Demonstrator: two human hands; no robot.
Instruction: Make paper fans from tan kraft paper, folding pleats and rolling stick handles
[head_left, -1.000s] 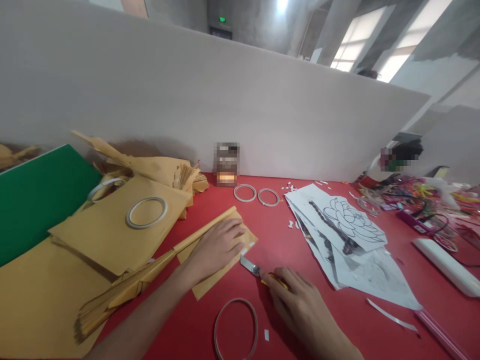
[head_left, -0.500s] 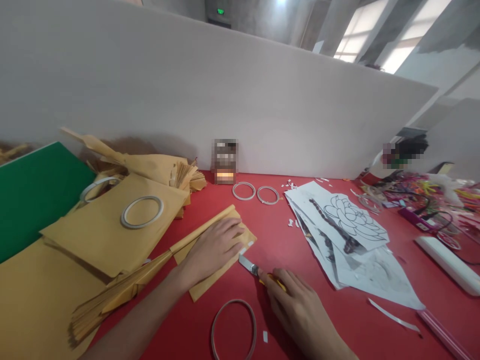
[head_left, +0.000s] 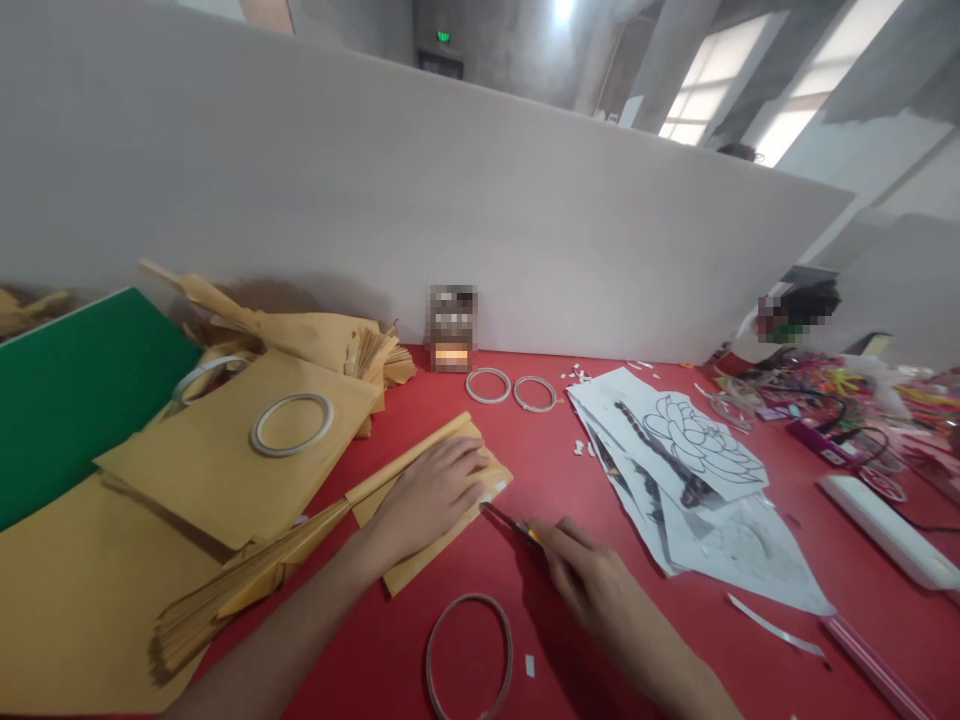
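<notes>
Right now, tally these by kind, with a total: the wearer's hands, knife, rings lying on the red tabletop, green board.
Hands: 2 (left hand, right hand)
Knife: 1
Rings on the red tabletop: 3 (near ring, left far ring, right far ring)
Green board: 1
Total: 7

Place: craft workshop | red tabletop (head_left: 540, 440) meets a pale partition (head_left: 487, 200) at its far edge | brown paper sheets (head_left: 225, 490) toward its left edge, flower drawing (head_left: 705, 440) toward its right | tall windows (head_left: 705, 85) beyond
</notes>
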